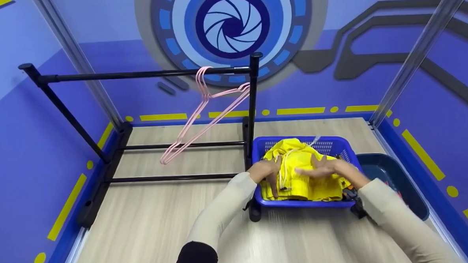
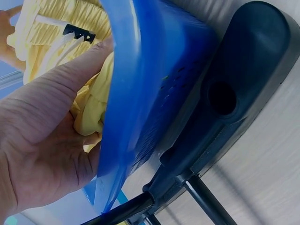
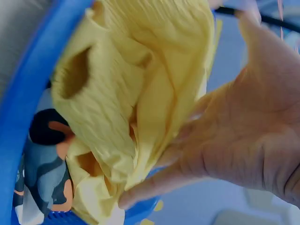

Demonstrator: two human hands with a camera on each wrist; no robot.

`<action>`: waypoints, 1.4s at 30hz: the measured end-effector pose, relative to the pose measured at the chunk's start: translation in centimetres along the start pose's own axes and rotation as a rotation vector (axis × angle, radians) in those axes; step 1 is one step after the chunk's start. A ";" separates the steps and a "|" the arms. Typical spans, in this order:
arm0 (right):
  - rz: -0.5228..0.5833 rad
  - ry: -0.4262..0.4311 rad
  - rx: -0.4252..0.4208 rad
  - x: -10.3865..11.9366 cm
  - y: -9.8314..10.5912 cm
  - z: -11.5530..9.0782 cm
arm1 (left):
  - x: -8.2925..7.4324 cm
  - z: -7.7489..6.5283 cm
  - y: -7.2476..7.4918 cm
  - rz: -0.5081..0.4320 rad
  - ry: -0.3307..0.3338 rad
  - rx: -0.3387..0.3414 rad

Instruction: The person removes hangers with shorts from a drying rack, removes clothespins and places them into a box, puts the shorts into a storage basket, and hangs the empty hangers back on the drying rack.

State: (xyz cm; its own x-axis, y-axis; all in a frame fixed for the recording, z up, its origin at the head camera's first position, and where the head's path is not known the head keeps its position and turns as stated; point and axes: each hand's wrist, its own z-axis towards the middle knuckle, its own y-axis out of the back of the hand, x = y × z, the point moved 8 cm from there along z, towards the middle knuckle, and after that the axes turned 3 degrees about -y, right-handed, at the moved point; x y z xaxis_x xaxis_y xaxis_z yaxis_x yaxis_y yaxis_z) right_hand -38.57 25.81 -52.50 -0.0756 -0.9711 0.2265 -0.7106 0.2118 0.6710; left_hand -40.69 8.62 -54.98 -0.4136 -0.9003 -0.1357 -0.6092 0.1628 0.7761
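Note:
A yellow garment with gathered elastic edging, a white drawstring and a black cord stopper lies bunched in a blue plastic basket. My left hand is at its left side, fingers spread. In the left wrist view, the thumb lies over the cloth and the other fingertips are partly hidden inside the basket. My right hand touches the garment's right side with straight fingers, the thumb held apart. Patterned cloth in grey, black and orange shows beneath the yellow garment.
To the left stands a black garment rack, one foot beside the basket. Pink hangers hang near its right post. A dark tub sits right of the basket. Blue walls enclose the wood-look surface.

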 end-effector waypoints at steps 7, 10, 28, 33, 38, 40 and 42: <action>-0.020 -0.109 -0.128 -2.8 -0.4 -0.2 | 0.0 0.1 0.0 -0.052 -0.180 0.023; 0.011 -0.076 -0.049 -3.5 -1.6 0.2 | 0.1 0.0 -0.4 -0.057 -0.216 0.102; -0.350 -0.068 -0.055 -0.4 -3.1 3.1 | -0.8 -1.9 -2.3 0.005 0.038 0.010; -0.386 -0.049 -0.058 0.1 -1.7 3.8 | 0.5 -2.1 -1.5 -0.119 0.023 -0.084; -0.184 -0.065 -0.020 -2.2 -1.0 3.3 | 0.4 -1.7 -0.6 -0.194 -0.166 -0.112; -0.106 -0.089 0.005 -3.5 -0.5 2.8 | 0.6 -1.8 0.3 -0.247 -0.292 -0.156; -0.048 -0.123 0.033 -5.0 0.3 2.2 | 1.3 -2.1 1.5 -0.368 -0.409 -0.199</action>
State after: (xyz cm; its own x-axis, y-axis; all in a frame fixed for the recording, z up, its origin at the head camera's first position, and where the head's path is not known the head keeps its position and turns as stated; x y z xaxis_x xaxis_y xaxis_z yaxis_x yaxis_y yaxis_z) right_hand -39.90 30.49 -54.98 -0.1246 -0.9866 0.1049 -0.7379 0.1628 0.6550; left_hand -40.71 6.83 -52.67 -0.4503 -0.6480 -0.6143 -0.6398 -0.2458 0.7282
